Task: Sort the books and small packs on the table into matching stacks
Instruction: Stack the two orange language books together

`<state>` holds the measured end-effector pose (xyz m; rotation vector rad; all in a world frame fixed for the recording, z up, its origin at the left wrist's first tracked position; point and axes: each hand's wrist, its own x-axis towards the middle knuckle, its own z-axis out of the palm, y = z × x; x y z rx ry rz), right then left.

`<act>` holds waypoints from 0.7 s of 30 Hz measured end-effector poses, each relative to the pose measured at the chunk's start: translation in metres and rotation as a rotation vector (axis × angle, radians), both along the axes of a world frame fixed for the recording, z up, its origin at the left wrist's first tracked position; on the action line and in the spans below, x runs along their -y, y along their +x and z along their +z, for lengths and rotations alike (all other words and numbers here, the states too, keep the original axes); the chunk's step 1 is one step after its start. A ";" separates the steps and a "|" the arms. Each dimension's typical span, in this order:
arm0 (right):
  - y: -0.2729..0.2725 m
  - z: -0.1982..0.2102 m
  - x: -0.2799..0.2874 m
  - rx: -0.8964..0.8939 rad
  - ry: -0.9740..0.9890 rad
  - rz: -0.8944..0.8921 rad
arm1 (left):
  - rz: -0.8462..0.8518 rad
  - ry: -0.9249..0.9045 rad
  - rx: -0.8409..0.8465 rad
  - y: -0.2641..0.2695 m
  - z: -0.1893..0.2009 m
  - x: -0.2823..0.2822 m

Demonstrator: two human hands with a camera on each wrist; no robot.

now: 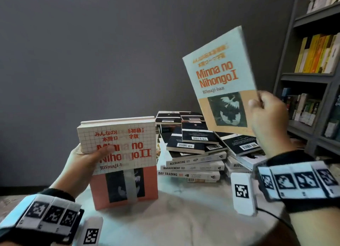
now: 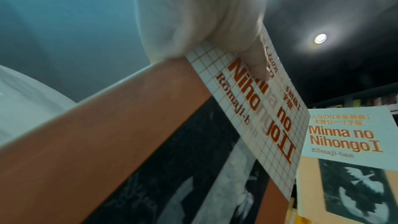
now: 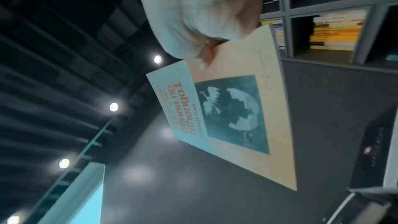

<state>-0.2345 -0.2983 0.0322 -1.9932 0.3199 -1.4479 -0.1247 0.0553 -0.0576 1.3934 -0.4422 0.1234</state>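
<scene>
While pinched in the right hand (image 1: 267, 113) grip, Minna no Nihongo I book (image 1: 220, 80) upright, long axis near-vertical, top tilted left.

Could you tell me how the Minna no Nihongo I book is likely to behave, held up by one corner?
The Minna no Nihongo I book looks thin, so probably light and somewhat bendy. The right hand pinches just its lower edge, so it may sag or swing.

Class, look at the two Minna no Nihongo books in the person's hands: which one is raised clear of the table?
The Minna no Nihongo I book, pale blue and tan, pinched aloft by the right hand. The left hand holds the red volume II bundle low at the table.
</scene>
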 end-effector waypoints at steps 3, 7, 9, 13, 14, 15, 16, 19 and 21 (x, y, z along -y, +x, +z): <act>-0.019 -0.023 -0.010 0.065 0.227 0.164 | -0.085 -0.004 -0.006 -0.022 0.001 0.016; -0.039 -0.064 -0.036 0.039 0.493 0.349 | -0.219 -0.055 -0.015 -0.046 0.002 0.045; -0.042 -0.083 -0.048 0.053 0.635 0.533 | -0.281 -0.067 -0.037 -0.054 0.000 0.056; -0.041 -0.113 -0.058 0.089 0.851 0.778 | -0.344 -0.065 -0.016 -0.068 -0.002 0.071; -0.039 -0.121 -0.059 0.099 0.854 0.821 | -0.336 -0.066 0.000 -0.072 -0.002 0.073; -0.039 -0.128 -0.060 0.087 0.834 0.856 | -0.318 -0.066 0.016 -0.073 -0.003 0.075; -0.038 -0.134 -0.061 0.069 0.808 0.886 | -0.298 -0.064 0.029 -0.074 -0.004 0.077; -0.037 -0.146 -0.068 -0.039 0.741 0.902 | -0.271 -0.060 0.081 -0.074 -0.004 0.080; -0.038 -0.150 -0.074 -0.110 0.718 0.895 | -0.245 -0.075 0.084 -0.073 -0.005 0.081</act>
